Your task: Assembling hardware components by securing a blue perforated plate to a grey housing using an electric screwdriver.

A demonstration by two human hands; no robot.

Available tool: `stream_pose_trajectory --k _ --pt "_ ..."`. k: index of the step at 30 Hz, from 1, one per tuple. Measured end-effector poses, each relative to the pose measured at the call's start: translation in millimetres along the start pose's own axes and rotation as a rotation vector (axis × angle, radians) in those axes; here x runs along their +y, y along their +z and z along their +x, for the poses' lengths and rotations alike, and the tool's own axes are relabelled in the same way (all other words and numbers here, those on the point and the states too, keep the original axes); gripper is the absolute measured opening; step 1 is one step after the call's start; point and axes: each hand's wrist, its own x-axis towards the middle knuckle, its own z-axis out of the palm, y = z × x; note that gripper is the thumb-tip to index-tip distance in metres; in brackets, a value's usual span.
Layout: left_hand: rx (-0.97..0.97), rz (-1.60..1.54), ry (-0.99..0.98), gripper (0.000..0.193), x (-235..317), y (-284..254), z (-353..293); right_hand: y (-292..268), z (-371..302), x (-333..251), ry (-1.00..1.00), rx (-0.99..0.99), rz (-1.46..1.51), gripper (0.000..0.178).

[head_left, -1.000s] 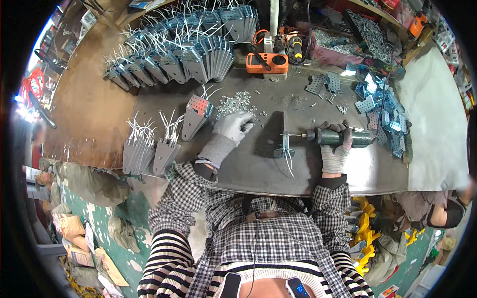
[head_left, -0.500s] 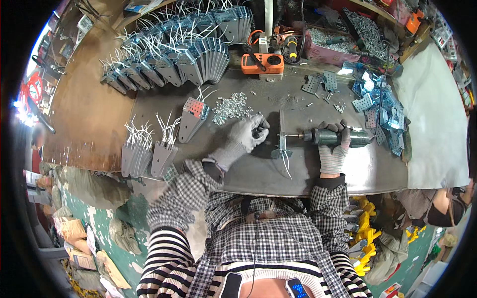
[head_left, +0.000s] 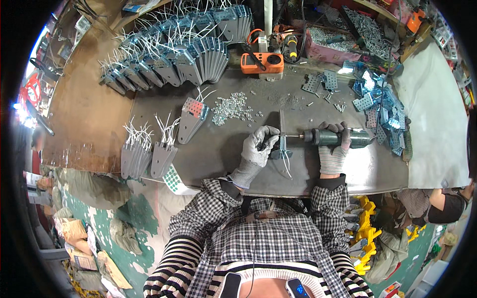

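My right hand (head_left: 335, 149), in a light work glove, is wrapped round a dark green electric screwdriver (head_left: 320, 137) lying level with its bit to the left. The bit's tip meets a small upright metal part (head_left: 282, 142) with white wires at its lower end. Just left of that part, my gloved left hand (head_left: 259, 146) has thumb and fingertips pinched close to it. Whatever lies between those fingertips is too small to make out. A pile of small shiny nuts (head_left: 232, 109) lies beyond my left hand. Left of the pile rests a grey tapered bracket (head_left: 191, 123) with white wires.
More wired brackets (head_left: 136, 158) lie at the table's left front. Rows of them (head_left: 174, 64) stand at the back left. An orange meter-like box (head_left: 262, 63) sits at the back middle. Perforated blue metal plates (head_left: 382, 109) are heaped right, below a pink bin (head_left: 325, 49) of fasteners.
My left hand has moved right and slightly nearer, from beside the nut pile to the wired part at the screwdriver's tip. A green-dotted sheet now shows at the table's front edge. My right hand stays put.
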Motion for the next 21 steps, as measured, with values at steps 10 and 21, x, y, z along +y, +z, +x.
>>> stream_pose_trajectory --k 10,21 --pt "-0.022 -0.010 0.015 0.037 -4.2 0.6 5.8 5.8 -2.7 2.0 -0.010 0.012 0.012 0.035" --pt "-0.051 0.920 0.336 0.010 8.4 3.0 16.3 7.5 -3.6 2.9 -0.024 -0.012 -0.027 0.037"
